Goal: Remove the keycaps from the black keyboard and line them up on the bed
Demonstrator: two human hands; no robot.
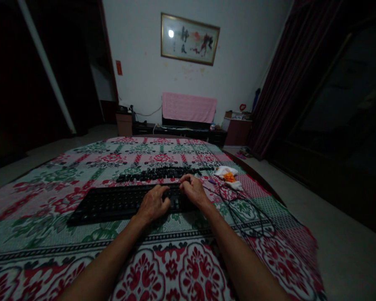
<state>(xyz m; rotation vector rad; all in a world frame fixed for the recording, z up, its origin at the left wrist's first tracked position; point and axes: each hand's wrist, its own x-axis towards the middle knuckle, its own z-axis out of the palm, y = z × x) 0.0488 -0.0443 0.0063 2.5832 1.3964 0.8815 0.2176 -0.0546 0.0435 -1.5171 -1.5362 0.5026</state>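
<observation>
A black keyboard (pixel 113 202) lies on the patterned tablecloth, most of its left part showing small round posts instead of keycaps. My left hand (pixel 153 204) rests on its middle, fingers curled over it and thumb set apart from the forefinger. Above the keyboard's right part is my right hand (pixel 192 190), its thumb and forefinger pinched together near the back edge. Whatever those fingertips hold, if anything, is too small and dark to make out. Just behind the keyboard, many loose black keycaps (pixel 163 172) lie in a long uneven strip.
A white and orange crumpled cloth or tissue (pixel 228 176) lies right of the keycaps. Coils of black cable (pixel 253 221) spread beside my right forearm. The tablecloth (pixel 172 267) covers a rounded table. Farther off stand a low cabinet and a screen under a pink cloth (pixel 189 107).
</observation>
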